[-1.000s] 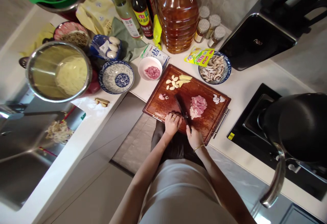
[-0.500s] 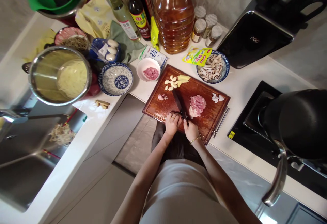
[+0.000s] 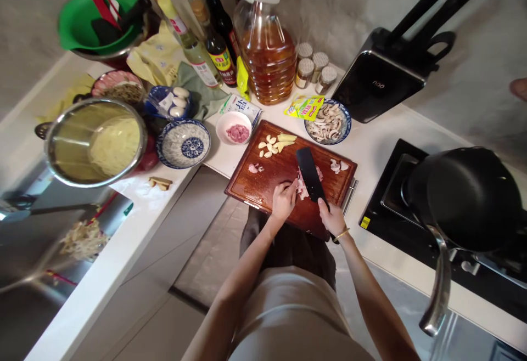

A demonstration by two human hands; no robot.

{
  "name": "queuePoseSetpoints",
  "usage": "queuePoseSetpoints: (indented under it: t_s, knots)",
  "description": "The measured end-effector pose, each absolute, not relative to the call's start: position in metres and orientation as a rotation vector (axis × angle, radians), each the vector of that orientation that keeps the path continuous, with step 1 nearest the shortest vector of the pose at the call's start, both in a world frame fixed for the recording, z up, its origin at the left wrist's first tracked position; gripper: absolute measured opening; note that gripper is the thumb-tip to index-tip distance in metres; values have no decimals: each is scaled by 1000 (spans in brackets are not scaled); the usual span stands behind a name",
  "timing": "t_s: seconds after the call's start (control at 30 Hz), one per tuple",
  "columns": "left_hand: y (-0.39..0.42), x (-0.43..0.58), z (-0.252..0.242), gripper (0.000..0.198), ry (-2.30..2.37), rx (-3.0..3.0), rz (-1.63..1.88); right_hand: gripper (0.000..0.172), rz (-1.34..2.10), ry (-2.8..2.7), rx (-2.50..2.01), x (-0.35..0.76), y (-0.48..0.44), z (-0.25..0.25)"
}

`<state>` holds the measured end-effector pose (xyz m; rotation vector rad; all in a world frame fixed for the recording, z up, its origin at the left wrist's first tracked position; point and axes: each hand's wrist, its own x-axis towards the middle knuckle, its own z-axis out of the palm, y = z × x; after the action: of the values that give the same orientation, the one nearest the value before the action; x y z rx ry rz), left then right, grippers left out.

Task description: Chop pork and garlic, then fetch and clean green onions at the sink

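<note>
My right hand grips the handle of a black kitchen knife, its broad blade slanting over a piece of raw meat and hiding much of it. At the meat's left edge, the bent fingers of my left hand press against it. Both hands work over a brown wooden cutting board. Peeled garlic cloves and ginger pieces lie at its far side. Small pink scraps sit on the left, and pale scraps near the right edge.
Beyond the board stand a bowl of minced meat, a bowl of sliced mushrooms and a big oil bottle. Left are a patterned bowl, a steel pot and the sink. Right are a knife block and a wok.
The knife has swung from the meat's left side to over it, moving right with my right hand. My left hand has moved to the meat's edge. The camera view has shifted.
</note>
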<state>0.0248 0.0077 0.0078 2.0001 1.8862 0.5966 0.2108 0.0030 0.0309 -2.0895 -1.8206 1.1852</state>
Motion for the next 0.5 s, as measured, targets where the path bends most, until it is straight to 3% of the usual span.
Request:
queuePoseSetpoints:
  t_s: [0.1,0.23,0.5]
  knots:
    - [16,18,13,36,1932,1972,618,56,1058,-1898,-2124,224,6,44]
    - [31,14,9,20,1875,1981,578,53,919,-1985,-2208,236,7,50]
    - [43,21,16,33,1731,1911,704,51,862,-1846,-2228,245,0,44]
